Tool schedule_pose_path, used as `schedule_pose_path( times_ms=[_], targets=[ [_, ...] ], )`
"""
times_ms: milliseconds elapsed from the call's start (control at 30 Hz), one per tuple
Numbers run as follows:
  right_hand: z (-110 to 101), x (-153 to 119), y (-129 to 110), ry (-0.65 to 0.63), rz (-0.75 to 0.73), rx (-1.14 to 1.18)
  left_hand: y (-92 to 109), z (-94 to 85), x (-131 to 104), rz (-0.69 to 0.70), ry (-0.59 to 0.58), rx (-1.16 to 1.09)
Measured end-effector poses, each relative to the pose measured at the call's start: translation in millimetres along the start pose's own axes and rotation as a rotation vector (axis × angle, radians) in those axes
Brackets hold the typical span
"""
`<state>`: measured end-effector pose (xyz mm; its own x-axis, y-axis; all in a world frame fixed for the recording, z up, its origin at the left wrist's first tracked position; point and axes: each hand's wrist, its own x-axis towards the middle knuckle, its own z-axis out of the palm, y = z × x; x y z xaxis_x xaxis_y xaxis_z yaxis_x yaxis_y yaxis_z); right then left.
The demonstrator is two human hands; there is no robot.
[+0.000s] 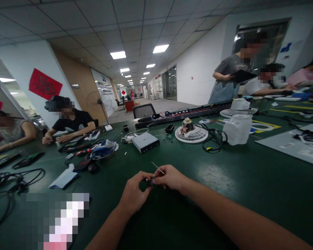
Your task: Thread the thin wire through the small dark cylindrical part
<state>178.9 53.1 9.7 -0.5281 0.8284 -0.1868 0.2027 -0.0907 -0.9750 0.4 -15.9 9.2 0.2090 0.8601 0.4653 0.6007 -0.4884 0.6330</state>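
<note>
Near the middle of the green table (106, 215), my two hands meet over a small dark part (149, 182). My left hand (134, 194) pinches it between thumb and fingers. My right hand (171, 179) is closed against its right side, and a thin pale rod (156, 166) sticks up to the left from its fingers. Whether that rod is a tool or a piece of the part I cannot tell. My fingers cover much of the dark part, so its kind does not show.
Beyond my hands lie a grey box-shaped drive (146, 141), a small black tray (169, 128) and a white fan grille (191, 135) bearing a motor. A white housing (237, 129) stands right. Leftward are a blue cloth (64, 177) and cables (18, 182). Several people sit or stand around.
</note>
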Motion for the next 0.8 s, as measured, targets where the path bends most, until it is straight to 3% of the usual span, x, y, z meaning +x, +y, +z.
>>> schedule_pose_path(
  times_ms=[133,367,500,633,800],
  targets=[
    [-2.2,4.0,5.8,0.056,-0.204,-0.175,2.4,-2.9,0.5,-0.049,-0.012,0.011],
    [-8.4,2.7,2.8,-0.065,-0.266,-0.218,2.8,-5.1,0.9,-0.049,-0.035,0.006],
    [-8.9,2.6,4.1,-0.114,-0.217,-0.244,2.1,-4.4,0.7,-0.022,-0.042,0.019],
    [-4.8,0.5,4.6,0.003,-0.306,-0.421,2.2,-3.3,0.8,-0.002,-0.063,0.047],
    [-5.2,-1.7,-0.5,0.095,-0.383,-0.509,-1.4,-3.7,3.4,-0.114,-0.023,0.116]
  ],
)
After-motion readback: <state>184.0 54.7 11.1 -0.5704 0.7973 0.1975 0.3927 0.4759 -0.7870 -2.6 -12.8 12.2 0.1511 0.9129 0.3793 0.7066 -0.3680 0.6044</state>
